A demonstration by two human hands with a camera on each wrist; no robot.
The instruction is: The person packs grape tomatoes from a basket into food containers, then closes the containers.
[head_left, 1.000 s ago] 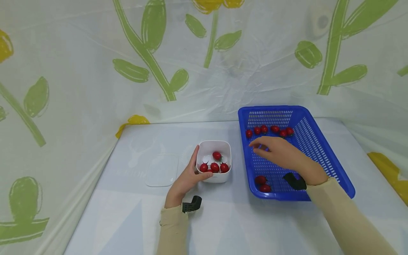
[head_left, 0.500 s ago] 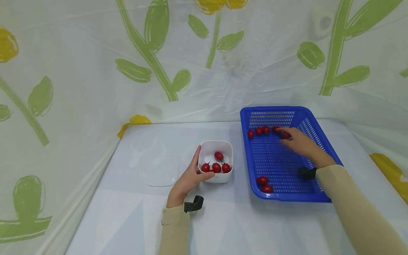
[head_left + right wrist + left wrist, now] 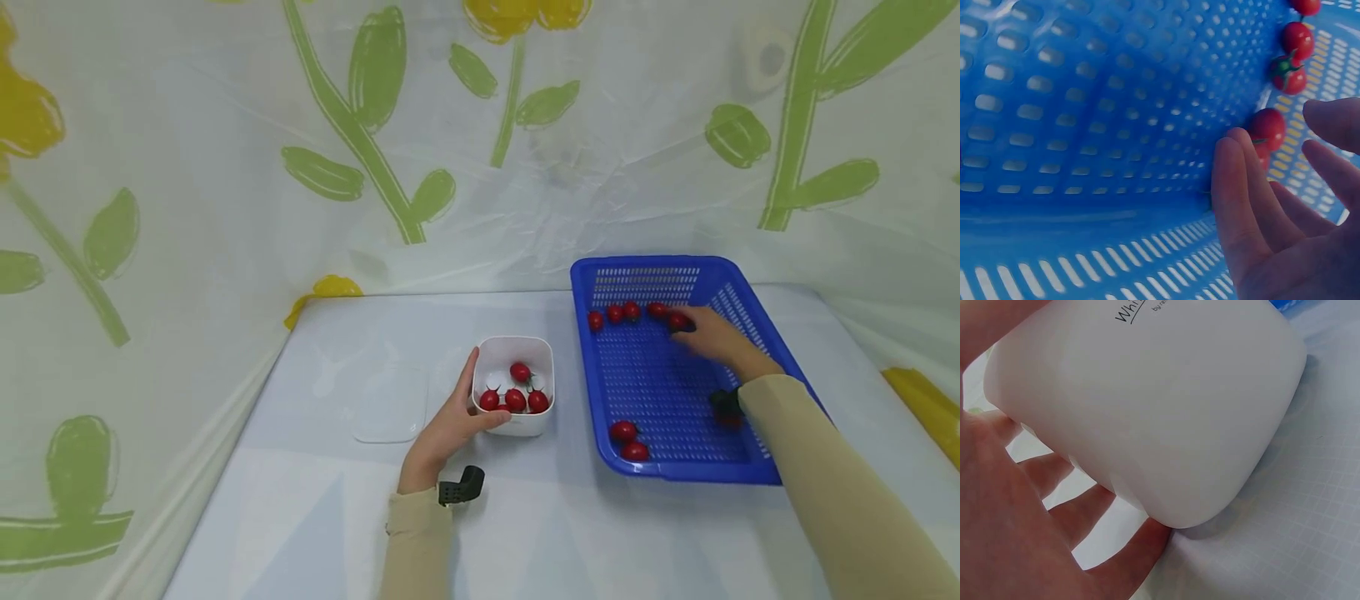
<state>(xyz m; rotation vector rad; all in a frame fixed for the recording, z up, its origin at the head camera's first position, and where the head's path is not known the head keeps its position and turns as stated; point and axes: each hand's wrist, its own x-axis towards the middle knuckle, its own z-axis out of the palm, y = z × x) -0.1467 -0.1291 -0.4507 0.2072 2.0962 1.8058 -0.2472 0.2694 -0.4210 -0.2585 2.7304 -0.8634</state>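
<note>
One tomato (image 3: 677, 322) lies in the basket (image 3: 690, 472), near its far wall, at the right hand's (image 3: 718, 342) fingertips and just left of the palm; its long axis is too covered to read. Whether thumb and fingers pinch it or stand loosely about it, I cannot tell. Left of the basket, the left hand (image 3: 448, 429) holds the box (image 3: 521, 425), so the right is much the nearer hand.

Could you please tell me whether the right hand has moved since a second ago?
Yes: in the head view, against the blue basket, the right hand has moved rightward and forward, toward the far tomatoes.
</note>
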